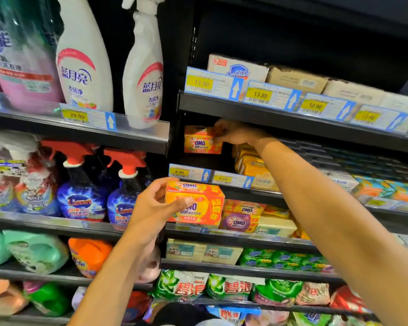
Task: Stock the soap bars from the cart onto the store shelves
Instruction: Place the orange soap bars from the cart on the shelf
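My right hand [233,134] reaches into the second shelf and pinches an orange OMO soap pack [199,141] that sits at the left end of that shelf, above the 9.90 price tag [189,172]. Lower down, my left hand [156,208] grips a second orange OMO soap pack [196,204] in front of the shelf below, thumb across its face. Yellow soap bars [250,164] are stacked just right of my right wrist. The cart is out of view.
More OMO packs [242,216] and cream soap bars [275,225] fill the shelf behind my left hand. Safeguard boxes [237,67] stand on the top shelf. Spray bottles [83,60] and detergent jugs [90,255] crowd the left bay. Green soap packs [283,258] lie lower.
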`<state>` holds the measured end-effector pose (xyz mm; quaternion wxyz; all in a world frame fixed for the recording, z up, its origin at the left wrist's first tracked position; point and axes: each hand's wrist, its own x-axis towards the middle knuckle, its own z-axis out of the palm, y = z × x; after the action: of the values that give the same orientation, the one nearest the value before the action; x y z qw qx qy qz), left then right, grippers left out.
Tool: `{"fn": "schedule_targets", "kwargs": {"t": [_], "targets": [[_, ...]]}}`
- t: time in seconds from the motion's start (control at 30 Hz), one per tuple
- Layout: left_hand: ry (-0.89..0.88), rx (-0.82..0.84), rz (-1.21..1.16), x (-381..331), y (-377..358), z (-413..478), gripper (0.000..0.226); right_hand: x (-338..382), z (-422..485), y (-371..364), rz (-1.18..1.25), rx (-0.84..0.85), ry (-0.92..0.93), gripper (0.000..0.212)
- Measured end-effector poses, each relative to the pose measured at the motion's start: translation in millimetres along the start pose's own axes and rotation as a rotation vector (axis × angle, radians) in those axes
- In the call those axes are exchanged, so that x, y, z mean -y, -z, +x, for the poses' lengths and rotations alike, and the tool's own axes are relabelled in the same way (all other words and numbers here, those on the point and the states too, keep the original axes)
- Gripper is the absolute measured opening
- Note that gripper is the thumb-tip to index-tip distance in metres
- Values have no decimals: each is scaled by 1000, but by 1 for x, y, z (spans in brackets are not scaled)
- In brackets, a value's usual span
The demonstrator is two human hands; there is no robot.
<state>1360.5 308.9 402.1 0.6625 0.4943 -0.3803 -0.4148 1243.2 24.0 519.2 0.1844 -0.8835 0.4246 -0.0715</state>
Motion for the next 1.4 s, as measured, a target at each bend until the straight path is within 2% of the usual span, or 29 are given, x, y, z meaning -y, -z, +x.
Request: {"fn": "schedule_targets", "kwargs": {"t": [0.2, 0.3, 0.37, 0.43, 0.53, 0.6, 0.67, 0.73, 0.87, 0.93, 1.0, 1.07, 1.2, 1.27, 1.4], "targets": [[-24, -8, -8, -4, 9, -2, 58, -2, 12, 2, -97, 3, -36, 57], [-38, -20, -6, -8, 10, -3, 59, 5, -5, 3, -125, -41, 50, 72], [-37, -22, -19, -11, 10, -4, 59, 7, -27, -1, -144, -103, 120, 68], [-40, -12, -31, -15, 9, -5, 59, 13, -59, -8, -66, -154, 166, 56], [-60, 0, -28, -23, 5, -6, 60, 29, -123, -24, 215, -173, 321, 42], [-88, 11, -43, -27, 0, -5, 61, 40, -159, -32, 285, -79, 373, 49], [-116, 2, -51, -30, -6, -5, 67, 45, -178, -33, 275, 6, 348, 60], [-155, -13, -20, -32, -12, -5, 71, 47, -184, -26, 265, 14, 334, 62], [-316, 52, 225, -26, -8, -6, 77, 47, -189, -5, 226, -40, 386, 56], [-415, 52, 396, -15, 3, -7, 66, 40, -189, 2, 255, -74, 378, 54], [-507, -16, 603, -5, 12, -4, 48, 30, -184, 9, 295, -133, 355, 54], [-626, -12, 825, 3, 15, 2, 41, 22, -173, 12, 322, -182, 329, 54], [-860, 122, 1275, 19, 5, 22, 51, 12, -136, 7, 216, -232, 263, 54], [-899, 151, 1400, 27, -5, 28, 57, 11, -115, 5, 161, -202, 207, 52], [-937, 143, 1537, 40, -14, 35, 67, 9, -78, 1, 26, -102, 224, 52]]}}
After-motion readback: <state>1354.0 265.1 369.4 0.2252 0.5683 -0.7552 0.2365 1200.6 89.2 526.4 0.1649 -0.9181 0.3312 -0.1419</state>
